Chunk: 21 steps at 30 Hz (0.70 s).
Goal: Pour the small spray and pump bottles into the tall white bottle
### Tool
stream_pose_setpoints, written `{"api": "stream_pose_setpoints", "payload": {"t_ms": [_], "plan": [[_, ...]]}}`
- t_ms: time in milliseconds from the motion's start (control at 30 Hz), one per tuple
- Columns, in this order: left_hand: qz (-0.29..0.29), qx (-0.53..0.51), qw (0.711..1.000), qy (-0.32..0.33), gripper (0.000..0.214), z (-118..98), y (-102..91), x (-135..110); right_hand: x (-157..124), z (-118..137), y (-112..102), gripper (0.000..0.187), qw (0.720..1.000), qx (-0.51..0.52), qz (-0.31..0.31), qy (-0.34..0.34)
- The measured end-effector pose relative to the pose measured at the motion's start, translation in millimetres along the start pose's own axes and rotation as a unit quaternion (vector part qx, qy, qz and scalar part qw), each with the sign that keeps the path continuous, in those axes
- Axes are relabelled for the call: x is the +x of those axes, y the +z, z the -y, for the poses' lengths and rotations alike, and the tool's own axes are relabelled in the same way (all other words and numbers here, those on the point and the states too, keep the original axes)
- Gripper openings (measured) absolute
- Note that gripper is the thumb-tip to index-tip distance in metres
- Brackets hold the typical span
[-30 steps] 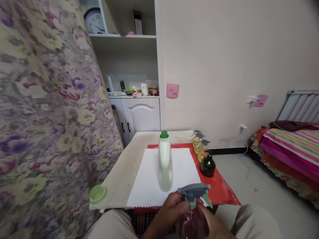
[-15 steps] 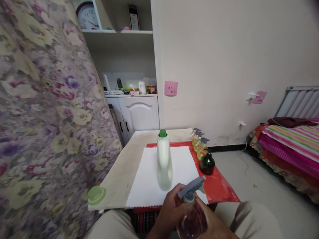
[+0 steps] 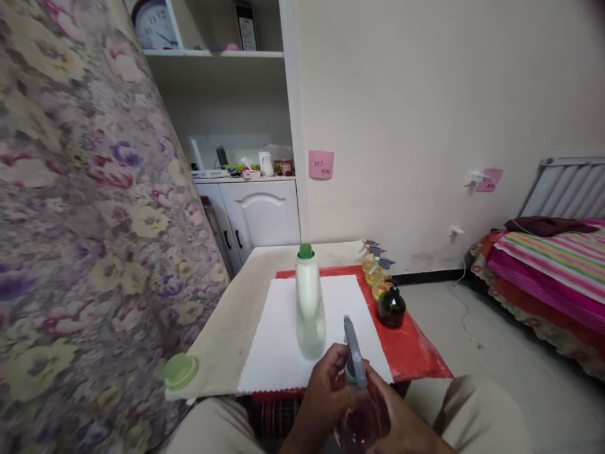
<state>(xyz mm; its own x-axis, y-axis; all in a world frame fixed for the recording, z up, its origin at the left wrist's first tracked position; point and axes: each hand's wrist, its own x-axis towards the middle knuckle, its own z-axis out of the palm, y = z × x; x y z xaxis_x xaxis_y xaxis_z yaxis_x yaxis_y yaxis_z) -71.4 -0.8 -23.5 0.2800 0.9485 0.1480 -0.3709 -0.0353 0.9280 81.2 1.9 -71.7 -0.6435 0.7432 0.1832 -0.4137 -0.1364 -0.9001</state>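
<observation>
Close to my lap I hold a clear pinkish spray bottle [image 3: 358, 425] with a grey trigger spray head [image 3: 353, 356]. My left hand [image 3: 326, 391] has its fingers closed round the neck, at the pale green collar under the head. Around the right side of the bottle's body wraps my right hand [image 3: 394, 416]. Just beyond my hands a tall pale green jug [image 3: 309, 315] stands upright, its mouth uncapped and a darker green spout inside. It rests on a white sheet [image 3: 269, 353] with a zigzag edge.
A light green cap [image 3: 180, 371] lies at the table's near left corner. On red plastic [image 3: 416, 353] along the right side stand a dark round bottle [image 3: 392, 308] and several yellow spray bottles [image 3: 378, 277]. A floral curtain [image 3: 104, 252] hangs at left.
The grey spray head has turned on the bottle: its nozzle end pointed right and now points away from me. The bottle stays between both hands. The view has shifted slightly.
</observation>
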Motion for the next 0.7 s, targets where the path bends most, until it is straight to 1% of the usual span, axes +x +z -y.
{"api": "stream_pose_setpoints", "payload": {"t_ms": [100, 167, 233, 300, 433, 533, 600, 700], "plan": [[0.027, 0.024, 0.999, -0.023, 0.044, -2.9, -1.8, -2.6, -0.4, 1.9, -1.4, 0.104, 1.0, -0.02, -0.004, 0.004], [0.026, 0.045, 0.998, -0.026, 0.038, -5.7, -1.8, -3.2, -1.4, 3.1, -2.4, 0.106, 1.0, -0.027, -0.007, 0.014], [0.006, 0.041, 0.999, -0.013, 0.036, -7.0, 0.5, -1.8, -2.0, 4.4, -2.0, 0.107, 0.999, -0.024, -0.006, 0.025], [-0.016, 0.017, 1.0, -0.001, 0.04, -6.1, 4.9, 1.1, -1.8, 5.1, -0.6, 0.106, 0.999, -0.028, -0.011, 0.027], [-0.066, -0.005, 0.998, 0.01, 0.042, 0.5, 13.4, 5.7, 0.0, 3.3, 1.8, 0.101, 0.998, -0.056, -0.036, 0.008], [-0.089, 0.012, 0.996, -0.006, 0.047, 6.3, 14.4, 4.4, 0.9, 2.1, 2.2, 0.103, 0.998, -0.042, -0.033, 0.012], [-0.079, 0.033, 0.996, -0.023, 0.05, 8.1, 12.3, 1.0, 0.8, 3.7, 2.4, 0.101, 0.999, -0.032, -0.026, 0.021], [-0.045, 0.067, 0.997, -0.019, 0.051, 6.1, 8.1, -5.5, -0.1, 8.1, 2.7, 0.096, 1.0, -0.02, -0.02, 0.007]]}}
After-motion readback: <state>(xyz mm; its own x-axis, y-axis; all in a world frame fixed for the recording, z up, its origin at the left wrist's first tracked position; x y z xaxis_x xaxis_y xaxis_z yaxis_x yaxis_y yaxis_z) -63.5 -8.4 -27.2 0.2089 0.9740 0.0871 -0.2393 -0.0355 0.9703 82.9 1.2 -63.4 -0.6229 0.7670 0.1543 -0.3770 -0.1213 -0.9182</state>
